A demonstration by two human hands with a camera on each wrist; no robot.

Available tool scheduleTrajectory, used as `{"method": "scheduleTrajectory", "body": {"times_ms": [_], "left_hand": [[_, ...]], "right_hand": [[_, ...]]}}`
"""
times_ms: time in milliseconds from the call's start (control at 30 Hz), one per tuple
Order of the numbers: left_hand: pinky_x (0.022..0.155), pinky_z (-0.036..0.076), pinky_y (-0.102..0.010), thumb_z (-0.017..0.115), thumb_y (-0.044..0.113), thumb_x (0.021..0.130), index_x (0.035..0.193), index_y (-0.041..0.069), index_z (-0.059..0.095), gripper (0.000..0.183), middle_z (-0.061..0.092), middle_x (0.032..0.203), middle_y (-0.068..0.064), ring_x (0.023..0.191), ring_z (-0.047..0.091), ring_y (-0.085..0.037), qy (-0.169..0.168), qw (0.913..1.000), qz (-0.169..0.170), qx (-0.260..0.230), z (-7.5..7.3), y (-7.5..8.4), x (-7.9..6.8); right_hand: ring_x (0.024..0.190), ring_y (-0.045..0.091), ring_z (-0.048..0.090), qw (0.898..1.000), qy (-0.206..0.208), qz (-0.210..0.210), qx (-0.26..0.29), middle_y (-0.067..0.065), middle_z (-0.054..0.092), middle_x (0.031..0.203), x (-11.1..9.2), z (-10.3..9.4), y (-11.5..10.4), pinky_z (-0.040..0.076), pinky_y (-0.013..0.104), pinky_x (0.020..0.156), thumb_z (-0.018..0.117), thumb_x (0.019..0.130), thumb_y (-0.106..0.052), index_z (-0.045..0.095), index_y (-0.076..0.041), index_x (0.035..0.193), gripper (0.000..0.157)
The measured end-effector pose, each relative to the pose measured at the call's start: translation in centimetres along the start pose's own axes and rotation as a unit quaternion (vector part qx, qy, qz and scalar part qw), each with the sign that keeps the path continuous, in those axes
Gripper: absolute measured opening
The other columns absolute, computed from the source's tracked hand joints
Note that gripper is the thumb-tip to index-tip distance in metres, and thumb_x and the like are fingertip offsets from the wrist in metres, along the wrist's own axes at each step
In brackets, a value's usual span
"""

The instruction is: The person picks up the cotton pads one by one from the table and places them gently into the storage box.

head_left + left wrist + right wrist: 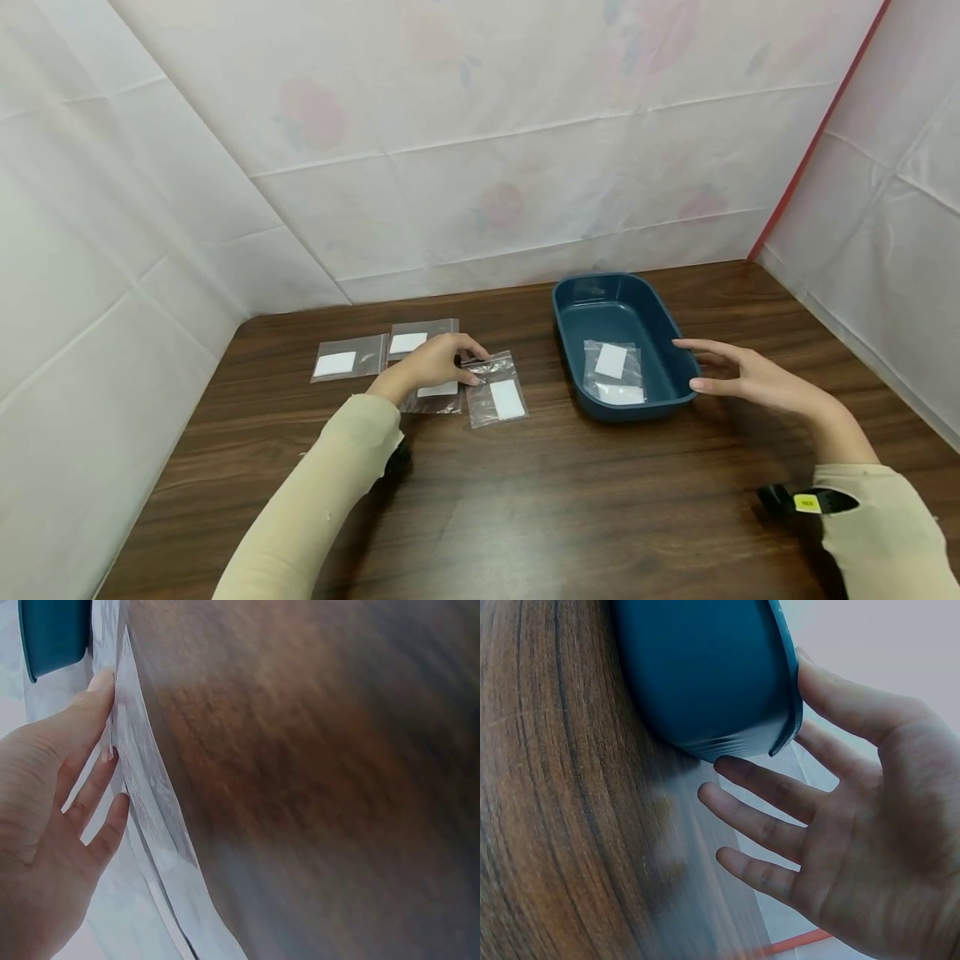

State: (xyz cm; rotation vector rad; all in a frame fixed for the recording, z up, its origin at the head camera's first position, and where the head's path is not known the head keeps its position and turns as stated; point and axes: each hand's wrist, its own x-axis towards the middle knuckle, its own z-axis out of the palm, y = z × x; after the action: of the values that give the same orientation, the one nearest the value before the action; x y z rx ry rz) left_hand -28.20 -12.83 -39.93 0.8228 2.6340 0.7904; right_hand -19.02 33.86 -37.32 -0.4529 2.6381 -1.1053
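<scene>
My left hand [432,364] is over several clear zip bags, its thumb and forefinger apart at the top edge of a zip bag [480,406] holding a white card [507,400]. In the left wrist view its fingers [94,787] lie fairly straight along the plastic. On the right, my right hand [757,379] has its thumb and fingertips at the near right rim of a blue plastic tub [573,354]. The right wrist view shows these fingers [757,825] spread and mostly straight. Inside the tub lie zip bags [633,367] with white cards.
Left of my left hand lie another zip bag [367,357] and, behind it, a zip bag [442,327], each with a white card. A third zip bag [435,406] is partly covered by the hand. White cloth [450,208] hangs behind the wooden table [585,508].
</scene>
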Motion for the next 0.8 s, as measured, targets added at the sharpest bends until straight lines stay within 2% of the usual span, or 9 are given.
{"method": "scheduleTrajectory", "body": {"times_ms": [233, 467, 633, 800], "left_hand": [[0.094, 0.048, -0.039, 0.08, 0.023, 0.084, 0.116, 0.018, 0.072, 0.033, 0.063, 0.122, 0.003, 0.108, 0.058, -0.019, 0.006, 0.9998, -0.008, 0.018, -0.04, 0.14, -0.12], [0.088, 0.05, -0.035, 0.079, 0.023, 0.085, 0.113, 0.015, 0.073, 0.029, 0.066, 0.112, 0.004, 0.098, 0.06, -0.015, 0.006, 1.0, -0.004, 0.005, 0.05, 0.08, -0.1], [0.089, 0.05, -0.034, 0.078, 0.022, 0.086, 0.111, 0.013, 0.073, 0.027, 0.068, 0.104, 0.004, 0.097, 0.062, -0.014, 0.007, 1.0, 0.004, 0.0, -0.09, 0.08, 0.22], [0.088, 0.051, -0.034, 0.077, 0.022, 0.087, 0.111, 0.013, 0.073, 0.027, 0.068, 0.103, 0.004, 0.096, 0.062, -0.013, 0.006, 1.0, 0.003, 0.001, -0.01, -0.04, 0.24]], "right_hand": [[0.136, 0.051, 0.033, 1.0, 0.0, 0.007, -0.001, 0.024, 0.031, 0.155, 0.01, 0.09, -0.27, 0.033, 0.074, 0.096, 0.064, 0.098, -0.032, 0.038, -0.016, 0.153, 0.063], [0.136, 0.052, 0.032, 1.0, -0.003, 0.003, 0.004, 0.024, 0.031, 0.155, 0.0, 0.13, -0.36, 0.033, 0.074, 0.096, 0.064, 0.098, -0.031, 0.038, -0.015, 0.153, 0.063], [0.136, 0.052, 0.032, 1.0, -0.002, -0.003, 0.003, 0.024, 0.031, 0.155, 0.11, -0.08, -0.22, 0.032, 0.073, 0.097, 0.064, 0.098, -0.03, 0.038, -0.014, 0.152, 0.062], [0.137, 0.052, 0.031, 1.0, -0.005, -0.001, 0.003, 0.024, 0.03, 0.155, 0.11, -0.03, -0.28, 0.032, 0.074, 0.097, 0.064, 0.098, -0.03, 0.038, -0.014, 0.153, 0.063]]}}
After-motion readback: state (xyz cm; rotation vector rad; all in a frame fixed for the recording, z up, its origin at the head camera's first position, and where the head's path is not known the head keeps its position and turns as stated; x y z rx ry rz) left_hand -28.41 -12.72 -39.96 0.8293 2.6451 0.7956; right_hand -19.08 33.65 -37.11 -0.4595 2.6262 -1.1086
